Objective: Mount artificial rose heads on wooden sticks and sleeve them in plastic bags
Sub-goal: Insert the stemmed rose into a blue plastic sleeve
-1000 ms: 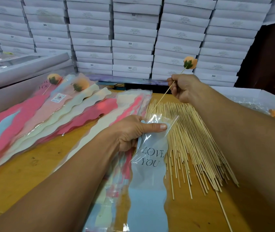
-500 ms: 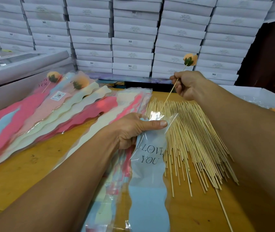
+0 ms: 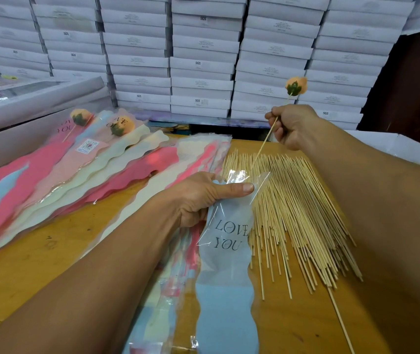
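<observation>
- Nearest the viewer, two bare forearms reach forward over a worn yellow-brown wooden table (image 3: 37, 264).
- A clear plastic bag (image 3: 226, 251) with a pale blue lower half and the printed words "LOVE YOU" lies lengthwise on the table, its open mouth pointing away from the person.
- The left hand (image 3: 198, 198) grips the bag's upper end, fingers curled under the film and the thumb stretched flat across the top near the opening.
- Under and left of that bag lies a stack of more bags (image 3: 165, 290) in pink, cream and blue.
- Just right of the bag, a wide pile of loose wooden sticks (image 3: 298, 221) fans out on the table, touching the bag's right edge.
- Further out, the right hand (image 3: 293, 126) is raised above the far end of the pile, fingers closed tight around a stick (image 3: 264, 145) that slants down toward the bag's mouth; its lower tip hangs just above the opening.
- An orange rose head (image 3: 296, 86) with green sepals tops that stick, above the fist.
- Far left, fanned sleeves (image 3: 63, 175) in pink, cream and blue hold two finished orange roses (image 3: 122, 126).
- A long grey box (image 3: 25, 118) sits behind them.
- Stacked white cartons (image 3: 203, 60) fill the back wall.
</observation>
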The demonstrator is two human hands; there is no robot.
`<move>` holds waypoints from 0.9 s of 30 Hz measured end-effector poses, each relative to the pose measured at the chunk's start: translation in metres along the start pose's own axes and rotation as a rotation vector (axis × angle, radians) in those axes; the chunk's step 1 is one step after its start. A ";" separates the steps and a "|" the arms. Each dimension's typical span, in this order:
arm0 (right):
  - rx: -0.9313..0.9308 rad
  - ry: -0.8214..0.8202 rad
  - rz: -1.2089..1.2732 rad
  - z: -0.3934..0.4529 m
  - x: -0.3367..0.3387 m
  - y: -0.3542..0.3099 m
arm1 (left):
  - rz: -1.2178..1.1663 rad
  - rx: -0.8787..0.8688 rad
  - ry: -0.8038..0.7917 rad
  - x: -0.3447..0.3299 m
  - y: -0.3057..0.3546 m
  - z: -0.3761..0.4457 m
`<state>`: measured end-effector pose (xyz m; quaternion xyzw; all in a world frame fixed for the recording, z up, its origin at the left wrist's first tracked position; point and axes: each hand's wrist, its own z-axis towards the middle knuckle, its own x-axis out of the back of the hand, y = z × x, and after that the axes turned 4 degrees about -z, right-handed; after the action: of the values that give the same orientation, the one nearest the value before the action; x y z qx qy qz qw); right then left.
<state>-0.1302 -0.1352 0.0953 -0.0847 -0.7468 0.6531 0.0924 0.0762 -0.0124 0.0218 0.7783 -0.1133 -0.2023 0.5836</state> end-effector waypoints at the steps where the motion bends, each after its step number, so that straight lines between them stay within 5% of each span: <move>1: -0.002 0.000 -0.014 0.000 0.001 0.000 | 0.002 -0.001 0.001 0.001 0.000 0.001; 17: -0.001 -0.200 -0.096 -0.020 -0.019 0.003 | -0.003 0.003 -0.006 -0.001 0.000 -0.001; 27: 0.041 -0.106 -0.066 -0.022 -0.008 0.002 | -0.036 -0.006 -0.039 0.003 -0.002 0.002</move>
<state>-0.1175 -0.1159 0.0958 -0.0232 -0.7395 0.6685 0.0758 0.0774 -0.0149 0.0189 0.7745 -0.1100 -0.2281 0.5797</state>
